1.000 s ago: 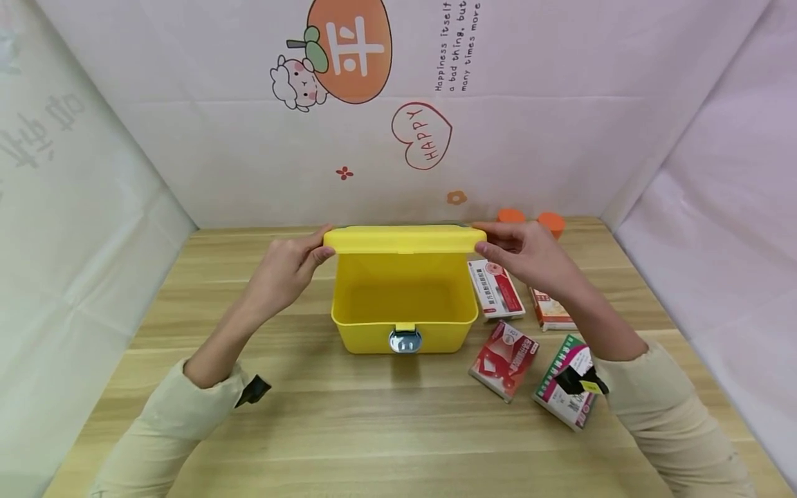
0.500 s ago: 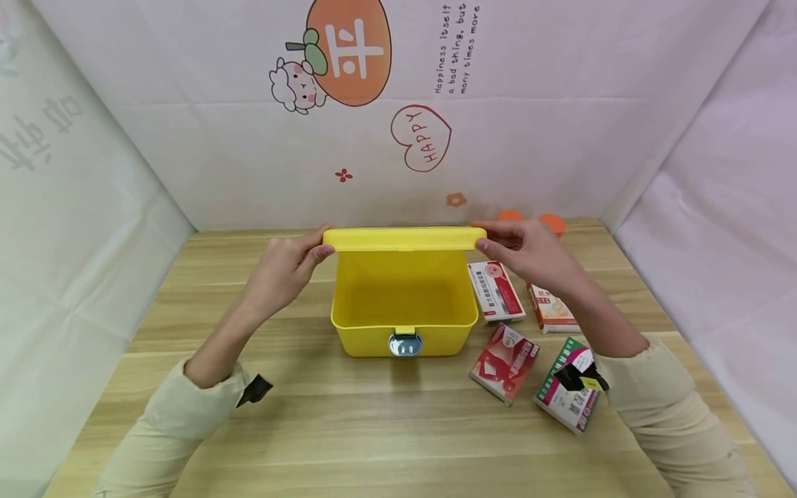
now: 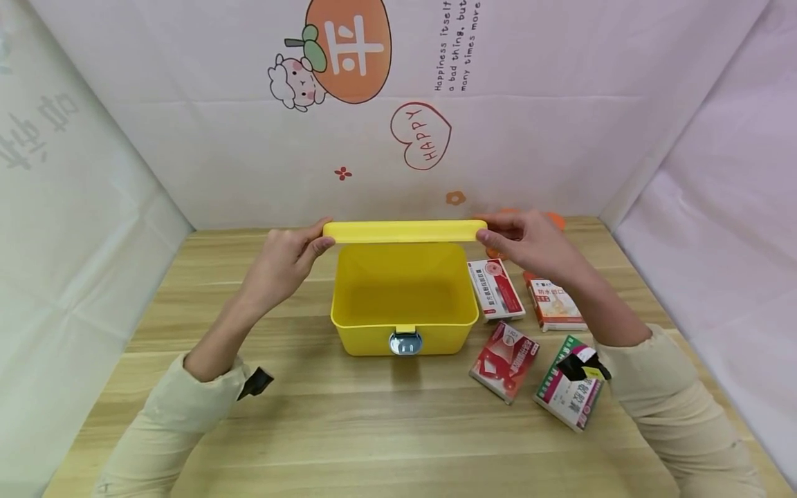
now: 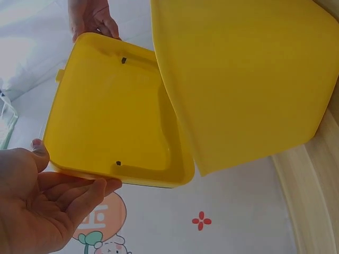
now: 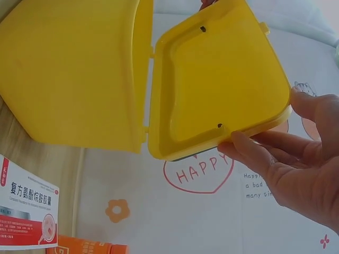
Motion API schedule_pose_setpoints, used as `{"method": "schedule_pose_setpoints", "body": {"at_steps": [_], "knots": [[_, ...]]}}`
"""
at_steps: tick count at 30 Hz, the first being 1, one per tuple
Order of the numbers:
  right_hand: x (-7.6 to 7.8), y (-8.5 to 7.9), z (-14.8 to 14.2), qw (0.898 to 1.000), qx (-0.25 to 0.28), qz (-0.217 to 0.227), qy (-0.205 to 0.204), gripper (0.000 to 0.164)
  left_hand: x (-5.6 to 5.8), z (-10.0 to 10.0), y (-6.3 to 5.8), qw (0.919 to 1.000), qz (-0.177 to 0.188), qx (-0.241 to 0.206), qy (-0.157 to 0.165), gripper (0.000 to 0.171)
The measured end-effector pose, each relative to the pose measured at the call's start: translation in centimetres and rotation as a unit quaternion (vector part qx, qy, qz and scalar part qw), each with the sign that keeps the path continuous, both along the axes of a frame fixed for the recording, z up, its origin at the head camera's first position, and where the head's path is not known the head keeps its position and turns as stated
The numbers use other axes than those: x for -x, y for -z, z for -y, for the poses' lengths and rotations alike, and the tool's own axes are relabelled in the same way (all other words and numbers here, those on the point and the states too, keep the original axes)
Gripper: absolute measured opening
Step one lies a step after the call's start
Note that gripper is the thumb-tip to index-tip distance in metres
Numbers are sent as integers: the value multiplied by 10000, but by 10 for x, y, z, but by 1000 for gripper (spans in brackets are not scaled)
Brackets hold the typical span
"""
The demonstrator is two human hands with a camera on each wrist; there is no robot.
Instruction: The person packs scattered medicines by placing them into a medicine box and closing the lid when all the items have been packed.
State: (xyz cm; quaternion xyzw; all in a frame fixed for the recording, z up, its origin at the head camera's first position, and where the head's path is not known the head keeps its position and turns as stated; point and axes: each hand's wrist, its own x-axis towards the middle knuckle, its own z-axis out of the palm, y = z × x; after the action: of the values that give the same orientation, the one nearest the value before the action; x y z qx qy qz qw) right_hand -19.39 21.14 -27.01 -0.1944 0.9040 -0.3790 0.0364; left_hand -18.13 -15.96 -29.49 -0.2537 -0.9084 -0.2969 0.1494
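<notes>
A yellow plastic storage box point(image 3: 405, 340) stands on the wooden table with its hinged lid point(image 3: 405, 232) tilted up. Its inside holds nothing, and a silver latch point(image 3: 405, 343) sits on the front wall. My left hand point(image 3: 286, 266) pinches the lid's left end between thumb and fingers. At the right end, my right hand point(image 3: 529, 242) grips the lid the same way. From below, the left wrist view shows the lid's underside point(image 4: 106, 111), with the left fingers along its edge. Hinges join lid and box in the right wrist view, where the right thumb point(image 5: 307, 103) rests at the lid's corner.
Right of the box lie a white-and-red medicine box point(image 3: 496, 290), a red medicine box point(image 3: 504, 362), a green-and-white box point(image 3: 569, 394) and an orange-and-white box point(image 3: 554, 304). Orange-capped bottles stand partly hidden behind my right hand. A printed white cloth point(image 3: 529, 138) hangs behind the table.
The lid has swung further up and back, its front edge rising and showing thinner. Both hands have moved slightly upward with it, still holding its ends. The box has stayed in place.
</notes>
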Motion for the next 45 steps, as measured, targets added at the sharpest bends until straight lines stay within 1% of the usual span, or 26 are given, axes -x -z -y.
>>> {"method": "schedule_pose_setpoints", "body": {"at_steps": [5,12,17,24,28,36,40,45], "knots": [[1,-3,1,9999,-32,-36,107,46,3,-1,-4,10000,40,-7,37,44],[5,-7,2,9997,-53,-165,172,43,8,-1,-11,9999,-66,35,70,42],[9,-10,3,9995,-149,-154,217,47,12,-1,-14,9999,-131,77,20,39],[14,-13,4,9997,-42,-118,202,47,16,-3,-19,9999,-41,31,-135,34],[16,-13,4,9997,-56,-28,231,49,19,-3,-22,9999,-27,32,-120,33],[19,-16,3,9997,28,16,244,47,27,-3,-25,9998,190,-79,-27,36],[21,-17,4,9997,35,-38,242,44,28,-3,-26,9996,263,-112,-11,36],[24,-16,4,9997,61,-14,220,48,29,-4,-28,9996,249,-129,-61,35]]}}
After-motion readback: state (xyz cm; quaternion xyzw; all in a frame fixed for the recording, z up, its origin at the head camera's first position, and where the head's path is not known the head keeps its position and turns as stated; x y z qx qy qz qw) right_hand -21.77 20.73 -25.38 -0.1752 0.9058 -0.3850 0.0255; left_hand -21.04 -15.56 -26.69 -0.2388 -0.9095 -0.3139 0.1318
